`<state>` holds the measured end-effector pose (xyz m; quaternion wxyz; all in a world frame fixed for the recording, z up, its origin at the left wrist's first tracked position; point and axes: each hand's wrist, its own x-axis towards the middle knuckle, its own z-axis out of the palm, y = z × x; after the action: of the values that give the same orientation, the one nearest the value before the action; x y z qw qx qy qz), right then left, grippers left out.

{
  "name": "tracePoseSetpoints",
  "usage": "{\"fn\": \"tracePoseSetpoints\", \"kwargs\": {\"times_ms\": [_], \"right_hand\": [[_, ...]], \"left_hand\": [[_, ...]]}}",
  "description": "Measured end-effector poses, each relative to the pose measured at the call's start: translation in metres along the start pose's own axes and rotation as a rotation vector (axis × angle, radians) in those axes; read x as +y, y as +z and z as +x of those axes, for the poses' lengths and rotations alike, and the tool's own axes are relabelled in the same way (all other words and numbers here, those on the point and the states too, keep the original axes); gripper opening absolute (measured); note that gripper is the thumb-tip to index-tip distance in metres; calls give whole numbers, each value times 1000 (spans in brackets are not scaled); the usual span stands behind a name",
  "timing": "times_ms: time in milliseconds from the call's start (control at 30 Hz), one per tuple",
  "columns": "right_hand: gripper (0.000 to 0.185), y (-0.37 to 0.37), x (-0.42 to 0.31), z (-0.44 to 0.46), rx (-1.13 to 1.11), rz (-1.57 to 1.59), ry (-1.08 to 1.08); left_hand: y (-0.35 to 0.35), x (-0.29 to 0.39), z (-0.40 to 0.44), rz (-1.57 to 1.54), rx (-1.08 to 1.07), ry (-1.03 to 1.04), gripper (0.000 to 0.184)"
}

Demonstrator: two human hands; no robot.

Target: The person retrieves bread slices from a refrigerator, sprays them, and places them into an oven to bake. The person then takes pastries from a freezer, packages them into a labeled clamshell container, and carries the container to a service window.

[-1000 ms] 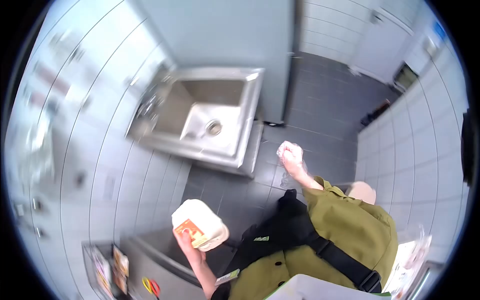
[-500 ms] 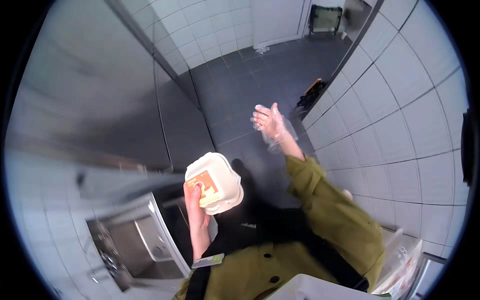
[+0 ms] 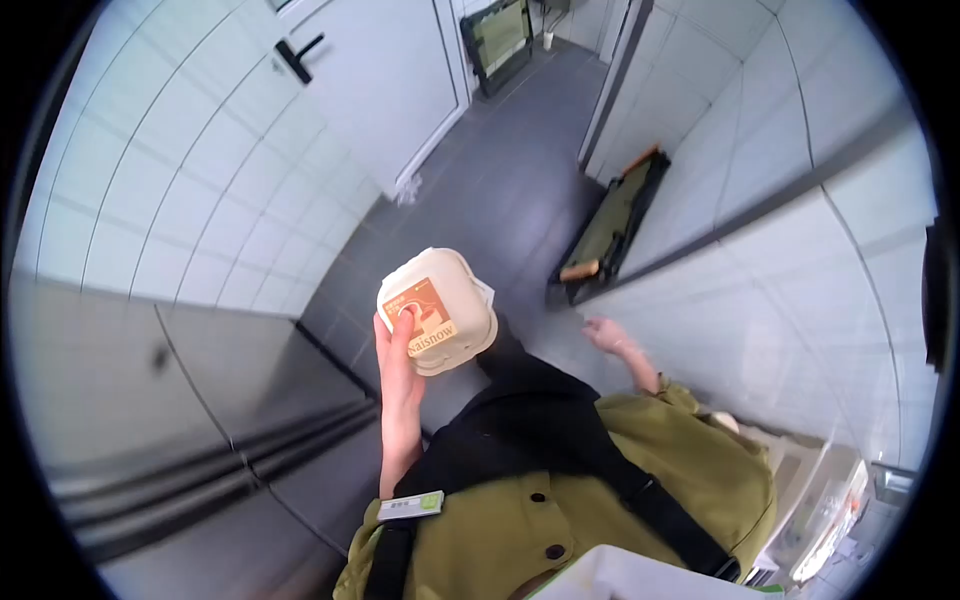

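My left hand (image 3: 400, 365) is wrapped round a cream-coloured carton (image 3: 465, 300) with an orange label reading "Naisnow", held out in front of my body with the thumb on the label. Off to the right, near the tiled wall, my right hand (image 3: 603, 334) is partly blurred, its fingers curled together. Whether anything lies inside those fingers is too small to make out.
A white door (image 3: 375, 80) with a black handle stands ahead. Folded dark frames (image 3: 615, 220) lean against the right wall, and another (image 3: 498, 45) stands beyond the door. Steel cabinets (image 3: 190, 390) line the left. Plastic containers (image 3: 810, 490) are at lower right.
The view has turned away from the sink towards the door and folded frames. The carton stays in my left hand. My right hand has gone from spread fingers to curled and lower at the right.
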<state>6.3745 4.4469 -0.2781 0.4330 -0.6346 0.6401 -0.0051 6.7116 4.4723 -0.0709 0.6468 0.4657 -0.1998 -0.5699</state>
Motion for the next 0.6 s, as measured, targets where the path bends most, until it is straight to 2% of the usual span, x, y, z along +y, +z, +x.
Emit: {"fn": "tracePoseSetpoints", "kwargs": {"times_ms": [67,133,200,233,267,300,333,433,467,533,567,600], "right_hand": [[40,-23,-44,61,-24,204,-52],[37,-47,-77,126,233,86,-394],[38,-76,-157,151,180,281,-343],[40,-89,-183,176,272,169,-484],[41,-119,-216,203,81,275,-383],[37,-130,-230,247,51,274,-514],[30,-145,-251,280,33,114,-547],[24,-192,-266,406,206,305,-571],[23,-196,-250,456,301,106,-535],[25,-216,-208,511,259,56,-227],[29,-240,-199,516,86,151,-109],[28,-226,-196,535,251,203,-178]], "left_hand": [[11,7,60,-13,10,-44,37],[23,25,110,46,53,-71,37],[5,46,138,97,73,-14,37],[-4,50,161,116,88,-12,37],[-5,51,189,166,110,56,37],[-6,55,217,202,138,67,38],[-5,62,240,193,154,66,39],[30,66,350,232,161,84,40],[44,68,387,229,143,70,40],[90,64,457,184,54,13,40],[115,65,491,206,-20,-28,40],[112,70,535,221,-88,-68,40]]}}
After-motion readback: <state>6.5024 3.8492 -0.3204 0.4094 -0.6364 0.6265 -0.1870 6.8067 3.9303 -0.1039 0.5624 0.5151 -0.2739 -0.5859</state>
